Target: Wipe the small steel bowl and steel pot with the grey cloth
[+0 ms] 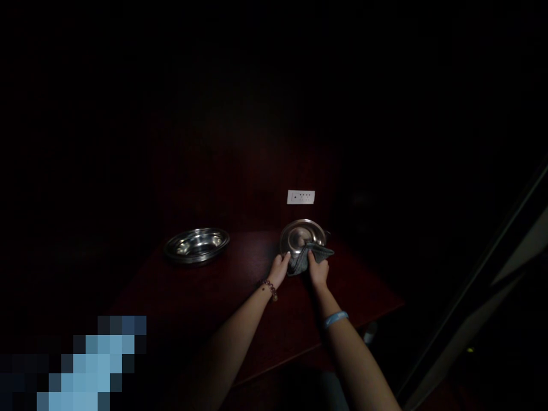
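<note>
Forearms [359,365] extend towards the metal dish [299,231], tilted directly below the socket panel [301,197]. Left hand [278,273] has fingers closed on its near rim; right hand [319,270] pinches a grey cloth [298,264] against it (extent wiped cannot be told). Second dish [197,246], below and left of the panel: no hand contact.

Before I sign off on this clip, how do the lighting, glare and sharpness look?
Head view: heavily underexposed, the background nearly black and the table fading into shadow; head view: glints on the metal basin and held dish, the cloth dim but readable, the socket panel bright; head view: coarse blue pixel blocks hide the bottom left corner.
</note>
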`<state>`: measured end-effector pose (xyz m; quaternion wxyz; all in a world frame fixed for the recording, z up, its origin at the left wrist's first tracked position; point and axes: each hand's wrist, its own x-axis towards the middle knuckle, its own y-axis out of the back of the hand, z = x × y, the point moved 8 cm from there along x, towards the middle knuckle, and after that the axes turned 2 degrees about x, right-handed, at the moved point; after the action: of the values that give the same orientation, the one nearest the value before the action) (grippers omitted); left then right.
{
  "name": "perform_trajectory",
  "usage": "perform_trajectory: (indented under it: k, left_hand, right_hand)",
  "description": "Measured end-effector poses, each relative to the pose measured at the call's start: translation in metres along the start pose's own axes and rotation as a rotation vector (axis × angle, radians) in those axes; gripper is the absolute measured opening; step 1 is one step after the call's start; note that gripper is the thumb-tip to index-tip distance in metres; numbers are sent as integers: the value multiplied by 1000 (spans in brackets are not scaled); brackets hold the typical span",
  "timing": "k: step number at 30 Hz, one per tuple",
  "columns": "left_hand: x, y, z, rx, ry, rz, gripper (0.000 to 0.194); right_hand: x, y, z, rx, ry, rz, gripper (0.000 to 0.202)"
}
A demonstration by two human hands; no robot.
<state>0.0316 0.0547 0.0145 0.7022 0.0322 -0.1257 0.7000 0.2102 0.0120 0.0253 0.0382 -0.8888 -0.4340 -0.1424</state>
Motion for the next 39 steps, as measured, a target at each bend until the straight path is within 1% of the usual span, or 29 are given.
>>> perform_trajectory:
  k: [2, 4, 6, 8, 11, 14, 17, 19, 23, 25, 28, 32, 39]
  left_hand:
    - [0, 3, 3, 31, -24, 36, 38]
    - [0, 6, 8, 21, -83, 65, 38]
    - [0, 7, 12, -18, -145, 77, 37]
    - [0, 7, 14, -40, -175, 77, 37]
    - [-1, 6, 8, -14, -128, 63, 38]
    - [-3, 2, 2, 33, -57, 18, 43]
    - [-6, -2, 3, 37, -69, -35, 46]
    - [-6, -4, 2, 39, -73, -54, 45]
    - [-1, -9, -12, 86, -1, -122, 40]
    - [2, -9, -17, 90, 4, -136, 40]
    - [6, -8, -19, 50, -34, -126, 41]
    - [7, -7, -11, -7, -111, -102, 43]
    - [6, 8, 6, 53, -237, 67, 33]
  right_hand:
    - [-1, -1, -1, 0, 6, -5, 39]
    - [-1, -2, -3, 9, 13, -13, 39]
    - [-1, -3, -3, 27, 22, -18, 39]
    - [-1, -5, -3, 47, 29, -28, 40]
    - [0, -5, -1, 51, 24, -32, 39]
    - [2, -3, 4, 32, -2, -14, 41]
    - [2, -1, 7, 27, -25, 0, 42]
    - [3, -2, 9, 29, -30, 1, 42]
    - [4, -3, 11, 43, -22, -6, 41]
    - [4, -3, 12, 53, -20, 0, 41]
    - [5, -3, 12, 69, -15, 6, 40]
    - [5, -2, 10, 64, -16, 12, 38]
    - [0, -4, -1, 70, 26, -14, 38]
